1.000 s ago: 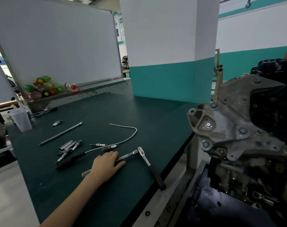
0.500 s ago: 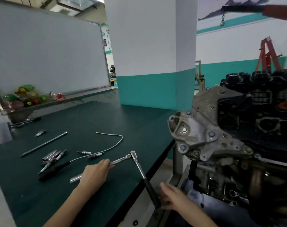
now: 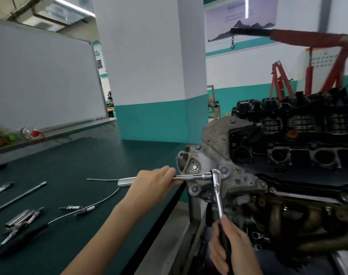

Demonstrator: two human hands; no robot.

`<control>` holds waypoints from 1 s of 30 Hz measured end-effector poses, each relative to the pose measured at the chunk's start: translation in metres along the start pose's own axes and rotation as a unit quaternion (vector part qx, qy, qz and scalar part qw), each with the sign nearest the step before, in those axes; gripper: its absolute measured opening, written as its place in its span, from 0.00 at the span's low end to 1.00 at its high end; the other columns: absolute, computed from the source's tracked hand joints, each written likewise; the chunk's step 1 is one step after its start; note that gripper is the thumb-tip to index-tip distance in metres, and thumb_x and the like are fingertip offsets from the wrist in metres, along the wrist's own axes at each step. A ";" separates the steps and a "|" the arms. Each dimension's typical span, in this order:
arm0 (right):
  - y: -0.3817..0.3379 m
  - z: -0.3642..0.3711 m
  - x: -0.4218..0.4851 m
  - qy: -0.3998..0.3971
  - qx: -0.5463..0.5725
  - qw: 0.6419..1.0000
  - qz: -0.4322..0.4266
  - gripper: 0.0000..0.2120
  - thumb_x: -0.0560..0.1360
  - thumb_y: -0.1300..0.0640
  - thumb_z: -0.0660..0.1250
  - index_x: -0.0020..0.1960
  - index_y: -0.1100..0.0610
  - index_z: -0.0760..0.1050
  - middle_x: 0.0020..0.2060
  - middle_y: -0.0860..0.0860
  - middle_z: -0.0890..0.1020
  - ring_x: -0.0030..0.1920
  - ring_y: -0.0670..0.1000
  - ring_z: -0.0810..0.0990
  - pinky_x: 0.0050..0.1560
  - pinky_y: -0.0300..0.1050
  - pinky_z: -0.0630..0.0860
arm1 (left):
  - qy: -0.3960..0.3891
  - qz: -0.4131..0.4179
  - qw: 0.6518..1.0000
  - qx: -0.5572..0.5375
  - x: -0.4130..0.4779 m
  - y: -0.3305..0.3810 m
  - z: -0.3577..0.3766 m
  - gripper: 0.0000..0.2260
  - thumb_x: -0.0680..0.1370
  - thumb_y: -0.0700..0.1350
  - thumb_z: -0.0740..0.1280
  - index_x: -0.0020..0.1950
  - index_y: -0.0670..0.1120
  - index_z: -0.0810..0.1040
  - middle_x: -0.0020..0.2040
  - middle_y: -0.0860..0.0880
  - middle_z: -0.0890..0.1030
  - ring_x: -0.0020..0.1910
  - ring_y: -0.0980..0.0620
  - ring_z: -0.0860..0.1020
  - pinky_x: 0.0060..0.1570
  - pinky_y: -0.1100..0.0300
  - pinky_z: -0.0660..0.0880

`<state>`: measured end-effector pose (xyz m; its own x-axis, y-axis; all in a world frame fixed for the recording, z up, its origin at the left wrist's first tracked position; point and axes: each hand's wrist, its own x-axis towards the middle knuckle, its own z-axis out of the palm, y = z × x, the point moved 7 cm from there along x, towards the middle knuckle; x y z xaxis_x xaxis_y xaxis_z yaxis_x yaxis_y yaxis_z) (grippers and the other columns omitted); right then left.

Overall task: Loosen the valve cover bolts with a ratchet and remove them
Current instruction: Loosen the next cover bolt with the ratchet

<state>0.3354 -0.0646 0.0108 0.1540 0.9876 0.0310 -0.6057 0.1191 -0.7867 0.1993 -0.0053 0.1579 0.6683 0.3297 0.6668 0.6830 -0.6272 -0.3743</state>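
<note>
Ratchet (image 3: pixel 218 192) is in your 2 hands, held up in front of the grey end bracket (image 3: pixel 208 155) of the engine (image 3: pixel 288 205). Your right hand (image 3: pixel 231 248) is curled round its black handle, low near the bottom of the view. The chrome shaft goes up from there to the ratchet head, which is level with the bracket. From the head a long extension bar (image 3: pixel 195 177) goes out sideways to the left, nearly level. Your left hand (image 3: pixel 155 184) is closed round this bar about at its middle, with the fingers over the top. The wider far end of the bar, the socket (image 3: pixel 125 181), comes out past your left wrist. It points away from the engine, above the edge of the dark green bench (image 3: pixel 89 161).

On top of the engine sits the black valve cover (image 3: pixel 300 143) with its round wells — behind and to the right of the ratchet head, apart from the tool. Its bolts are too small and dark for me to pick out.

On the bench to your left lie 1 long thin rod (image 3: pixel 18 197), a small spark plug (image 3: pixel 70 207), a thin bent wire (image 3: pixel 107 198) and a black-handled tool (image 3: pixel 22 238). Behind the bench stands a whiteboard (image 3: pixel 40 80) — and behind the engine, a red crane (image 3: pixel 308 37).
</note>
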 end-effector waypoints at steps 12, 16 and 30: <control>-0.124 -0.092 -0.031 0.074 0.071 0.980 -0.173 0.19 0.75 0.48 0.57 0.34 0.61 0.64 0.18 0.52 0.56 0.18 0.50 0.46 0.17 0.30 0.57 | -0.003 0.053 0.978 -0.204 0.139 0.078 -0.019 0.11 0.76 0.48 0.71 0.56 0.48 0.76 0.50 0.51 0.79 0.52 0.48 0.76 0.49 0.56 0.70; -0.136 -0.128 -0.039 0.082 -0.006 0.979 -0.188 0.21 0.76 0.46 0.58 0.32 0.61 0.66 0.18 0.52 0.59 0.14 0.46 0.56 0.18 0.31 0.58 | -0.062 -0.009 0.982 -0.180 0.138 0.085 0.013 0.09 0.80 0.52 0.64 0.45 0.49 0.70 0.41 0.50 0.79 0.44 0.44 0.78 0.38 0.54 0.70; -0.196 -0.151 -0.052 0.061 -0.379 0.908 -0.170 0.22 0.78 0.47 0.53 0.34 0.63 0.63 0.19 0.56 0.62 0.16 0.47 0.59 0.18 0.36 0.56 | -0.170 -0.021 0.963 -0.206 0.100 0.122 0.076 0.09 0.80 0.46 0.62 0.49 0.40 0.74 0.46 0.38 0.80 0.47 0.36 0.77 0.42 0.50 0.68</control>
<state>0.5642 -0.1545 0.0701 0.3449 0.8830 0.3183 0.1963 0.2637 -0.9444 0.3716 0.0046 0.1295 0.7483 0.5288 0.4005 0.5832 -0.8122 -0.0172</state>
